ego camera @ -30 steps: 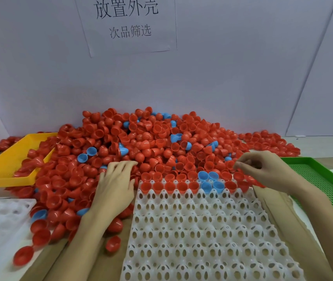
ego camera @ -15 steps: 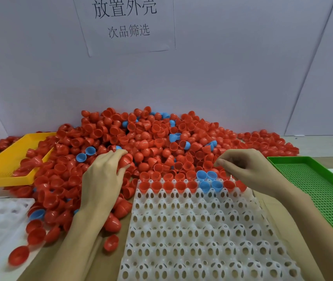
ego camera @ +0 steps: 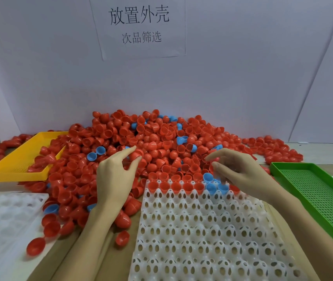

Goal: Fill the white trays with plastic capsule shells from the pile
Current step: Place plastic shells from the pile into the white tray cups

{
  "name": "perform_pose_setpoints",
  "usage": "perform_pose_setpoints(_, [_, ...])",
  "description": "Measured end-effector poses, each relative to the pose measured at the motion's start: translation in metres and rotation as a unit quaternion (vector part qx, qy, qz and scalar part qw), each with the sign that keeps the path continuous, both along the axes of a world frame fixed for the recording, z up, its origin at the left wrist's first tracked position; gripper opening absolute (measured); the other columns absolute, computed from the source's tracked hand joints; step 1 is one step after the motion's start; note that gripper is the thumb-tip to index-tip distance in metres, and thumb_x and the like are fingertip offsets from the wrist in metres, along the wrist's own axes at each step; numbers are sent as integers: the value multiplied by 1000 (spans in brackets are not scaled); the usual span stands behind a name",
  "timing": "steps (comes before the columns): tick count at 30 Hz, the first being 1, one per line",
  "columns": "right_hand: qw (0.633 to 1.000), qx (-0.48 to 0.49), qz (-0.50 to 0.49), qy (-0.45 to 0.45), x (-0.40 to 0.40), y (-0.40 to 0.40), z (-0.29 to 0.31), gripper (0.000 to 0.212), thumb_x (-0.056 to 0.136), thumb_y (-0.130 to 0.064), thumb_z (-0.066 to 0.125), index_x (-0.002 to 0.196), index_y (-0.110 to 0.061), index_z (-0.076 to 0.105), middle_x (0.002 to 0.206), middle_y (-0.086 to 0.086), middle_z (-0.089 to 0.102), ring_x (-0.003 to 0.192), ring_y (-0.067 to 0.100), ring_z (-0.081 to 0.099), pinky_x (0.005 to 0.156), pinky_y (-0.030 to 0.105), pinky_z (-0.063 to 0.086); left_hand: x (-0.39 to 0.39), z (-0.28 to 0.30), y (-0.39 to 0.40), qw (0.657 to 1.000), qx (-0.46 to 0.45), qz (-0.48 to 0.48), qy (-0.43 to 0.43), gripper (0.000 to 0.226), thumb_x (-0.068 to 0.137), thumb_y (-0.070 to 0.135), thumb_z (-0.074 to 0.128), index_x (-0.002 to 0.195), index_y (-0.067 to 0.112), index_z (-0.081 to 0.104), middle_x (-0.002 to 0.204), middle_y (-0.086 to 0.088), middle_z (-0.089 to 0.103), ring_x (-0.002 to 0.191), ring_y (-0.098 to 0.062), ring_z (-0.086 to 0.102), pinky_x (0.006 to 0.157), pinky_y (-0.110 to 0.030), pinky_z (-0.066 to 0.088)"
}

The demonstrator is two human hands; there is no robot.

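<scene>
Red shells: your pile of capsule shells [ego camera: 141, 142] heaps against the back wall and spills forward until it touches the far edge of the white tray [ego camera: 206, 230]; a few blue ones sit among the red.
Tray fill: only the far row is taken, red cups along its left part and blue cups [ego camera: 214, 185] toward the right; every row nearer you is still bare, so by my reading the job has barely begun.
Left hand: your left hand [ego camera: 115, 179] rests on the pile just off the tray's far-left corner, index finger and thumb parted around a red shell [ego camera: 136, 156] at its tips; they look about to pinch it, but I cannot tell if they already press it.
Right hand: your right hand [ego camera: 240, 175] hovers over the tray's far-right corner above the blue cups, fingers loosely curled and blurred, holding nothing that I can make out.
Key relation: the shell lies ahead of your left fingertips, up the pile, and the open cups lie to its right and nearer you.
Nearer hand: the left one, plainly.
Second tray: another white tray [ego camera: 5, 216] lies at the table's left edge.
Side bins: yellow tray [ego camera: 19, 169] far left, partly buried by shells; green tray [ego camera: 313, 191] at the right.
</scene>
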State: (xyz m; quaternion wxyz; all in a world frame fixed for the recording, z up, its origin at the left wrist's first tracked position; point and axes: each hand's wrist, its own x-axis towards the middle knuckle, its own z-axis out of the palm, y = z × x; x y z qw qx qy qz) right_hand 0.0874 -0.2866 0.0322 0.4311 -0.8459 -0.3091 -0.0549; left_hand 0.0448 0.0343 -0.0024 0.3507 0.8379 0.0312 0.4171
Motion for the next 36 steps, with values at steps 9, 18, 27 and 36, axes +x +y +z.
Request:
perform_pose_setpoints(9, [998, -26, 59, -13, -14, 80, 1, 66, 105, -20, 63, 160, -42, 33, 133, -9, 65, 117, 0, 68, 88, 28, 63, -3, 5, -10, 881, -398, -215, 142, 24, 86, 31, 85, 109, 24, 82, 100, 8, 81, 97, -8, 77, 75, -22, 62])
perform_pose_setpoints(18, [999, 43, -5, 24, -15, 114, -8, 34, 101, -19, 72, 134, -27, 71, 103, -2, 77, 82, 11, 78, 84, 28, 62, -5, 10, -10, 883, -346, -266, 170, 14, 86, 33, 84, 98, 26, 85, 97, 10, 81, 94, -3, 75, 68, -17, 58])
perform_pose_setpoints(27, [993, 58, -67, 76, -16, 116, -11, 31, 99, -15, 72, 128, -25, 70, 102, -1, 76, 77, 10, 79, 71, 17, 57, -3, 4, -11, 953, -206, -187, 118, 5, 88, 32, 83, 89, 27, 84, 85, 15, 79, 88, -1, 74, 85, -26, 59])
perform_pose_setpoints(36, [993, 70, 6, 91, -19, 118, -2, 29, 105, -10, 61, 129, -24, 69, 92, 2, 80, 78, 13, 78, 80, 22, 60, 0, 6, -8, 978, -135, -138, 82, 18, 93, 43, 75, 91, 26, 83, 83, 18, 77, 86, 4, 70, 75, -10, 51])
